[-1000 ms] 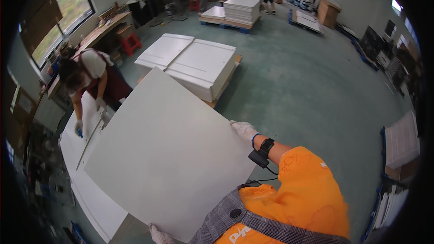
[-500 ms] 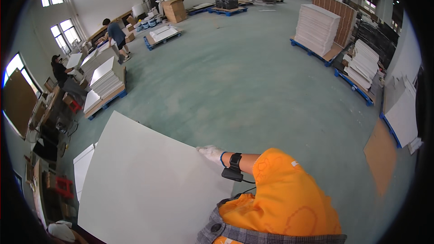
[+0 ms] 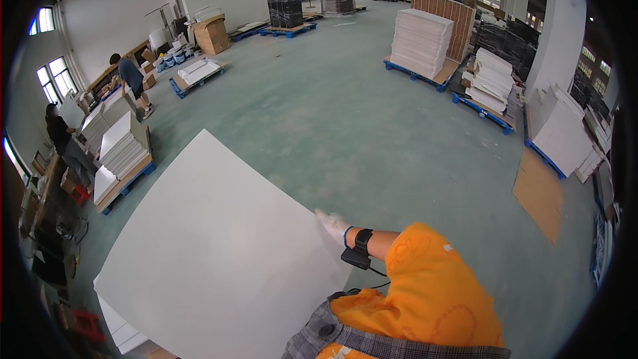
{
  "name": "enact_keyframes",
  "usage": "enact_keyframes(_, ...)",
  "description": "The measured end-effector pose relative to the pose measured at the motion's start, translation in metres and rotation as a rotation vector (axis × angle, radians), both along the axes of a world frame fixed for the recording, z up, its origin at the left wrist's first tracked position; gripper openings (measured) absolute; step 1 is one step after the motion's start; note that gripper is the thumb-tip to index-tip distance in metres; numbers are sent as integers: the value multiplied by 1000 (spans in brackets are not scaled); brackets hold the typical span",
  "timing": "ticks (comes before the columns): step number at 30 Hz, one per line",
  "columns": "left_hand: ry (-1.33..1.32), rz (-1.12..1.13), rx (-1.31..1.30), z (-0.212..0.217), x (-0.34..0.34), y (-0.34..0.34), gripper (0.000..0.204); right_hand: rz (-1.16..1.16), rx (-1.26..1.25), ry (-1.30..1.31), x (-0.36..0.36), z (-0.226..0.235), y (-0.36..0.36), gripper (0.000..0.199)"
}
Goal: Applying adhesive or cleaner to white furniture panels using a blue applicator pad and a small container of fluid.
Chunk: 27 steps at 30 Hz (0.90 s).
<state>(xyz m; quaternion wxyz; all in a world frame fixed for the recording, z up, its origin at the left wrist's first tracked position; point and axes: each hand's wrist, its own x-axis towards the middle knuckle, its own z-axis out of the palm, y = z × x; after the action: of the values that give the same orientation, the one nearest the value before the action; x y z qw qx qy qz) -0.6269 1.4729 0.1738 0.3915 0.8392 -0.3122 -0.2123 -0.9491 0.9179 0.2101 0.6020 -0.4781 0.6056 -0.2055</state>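
A large plain white panel [image 3: 212,246] fills the lower middle of the view, tilted, with one corner pointing away from me. My right hand [image 3: 332,226], in a white glove with a blue cuff, grips its right edge; the fingertips are slightly blurred and partly hidden by the board. A black strap with a small dark box [image 3: 357,257] sits on that wrist, below an orange sleeve [image 3: 432,279]. More white boards [image 3: 118,322] peek out under the panel at the lower left. My left hand does not show.
To the left, a pallet [image 3: 136,183] bears stacked white boards, near two people [image 3: 66,139] at work. Blue pallets with a white stack [image 3: 422,43] and loose boards [image 3: 490,83] stand at the far right. A brown sheet [image 3: 539,193] lies on the green floor.
My view has turned to the right, so the room's things sit further left. The panel has swung, its far corner now further right and higher, with my right hand still on its edge.
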Motion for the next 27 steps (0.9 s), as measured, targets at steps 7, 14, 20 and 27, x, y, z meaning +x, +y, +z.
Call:
enact_keyframes(7, 219, 153, 28, 29, 50, -54, 46, -97, -15, 20, 57, 21, 43, 75)
enact_keyframes(14, 300, 246, 15, 31, 110, -60, 45, -76, -54, 94, 120, 0, 34, 81)
enact_keyframes(20, 334, 361, 18, 35, 152, -71, 44, -32, -32, 159, 175, -31, 10, 83)
enact_keyframes(27, 463, 653, -186, 38, 208, -121, 42, 22, 66, 353, 286, -30, -46, 79)
